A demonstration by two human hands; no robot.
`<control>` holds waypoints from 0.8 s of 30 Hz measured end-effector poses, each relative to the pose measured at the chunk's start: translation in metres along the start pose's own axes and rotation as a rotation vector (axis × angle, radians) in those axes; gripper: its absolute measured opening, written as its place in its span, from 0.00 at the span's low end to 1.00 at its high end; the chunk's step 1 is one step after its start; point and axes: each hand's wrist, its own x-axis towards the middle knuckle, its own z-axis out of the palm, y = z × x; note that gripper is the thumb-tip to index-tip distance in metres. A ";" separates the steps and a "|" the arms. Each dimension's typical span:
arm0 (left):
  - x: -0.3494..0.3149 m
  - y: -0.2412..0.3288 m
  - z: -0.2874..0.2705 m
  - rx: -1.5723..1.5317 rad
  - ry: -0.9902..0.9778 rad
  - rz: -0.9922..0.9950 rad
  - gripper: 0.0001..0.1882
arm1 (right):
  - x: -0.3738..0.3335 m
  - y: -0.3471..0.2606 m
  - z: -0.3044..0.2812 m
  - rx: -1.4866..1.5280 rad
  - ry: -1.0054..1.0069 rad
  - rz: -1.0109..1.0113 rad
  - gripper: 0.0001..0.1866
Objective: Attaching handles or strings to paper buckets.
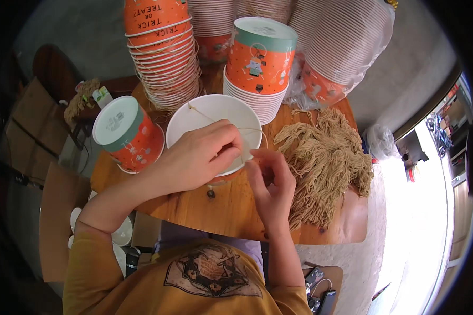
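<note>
A white-lined paper bucket (194, 113) stands mouth up at the table's near edge, its orange outside mostly hidden. A thin tan string (249, 129) runs from a knot inside its far left wall, across the opening and in a loop past the right rim. My left hand (205, 155) reaches over the bucket's mouth, fingers curled and closed on the string. Just beyond the right rim, my right hand (273, 184) pinches the string between thumb and forefinger. The fingertips partly hide the string there. To the right lies a loose heap of cut tan strings (326, 168).
An upturned orange bucket with a green base (123, 128) stands at the left. Behind are a tall stack of strung buckets (163, 63), another upturned stack (260, 63) and plastic-wrapped stacks (341, 42). Cardboard boxes (60, 210) flank the wooden table (215, 212); a phone (327, 302) lies lower right.
</note>
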 end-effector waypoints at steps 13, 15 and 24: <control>0.016 -0.020 0.006 -0.848 -0.353 -0.525 0.18 | 0.012 -0.006 -0.002 0.344 -0.213 0.379 0.06; 0.018 -0.029 0.009 -0.835 -0.380 -0.528 0.16 | 0.012 -0.004 -0.004 0.359 -0.262 0.327 0.07; 0.021 -0.031 0.008 -0.953 -0.384 -0.481 0.10 | 0.027 -0.030 -0.045 0.177 -0.571 0.211 0.12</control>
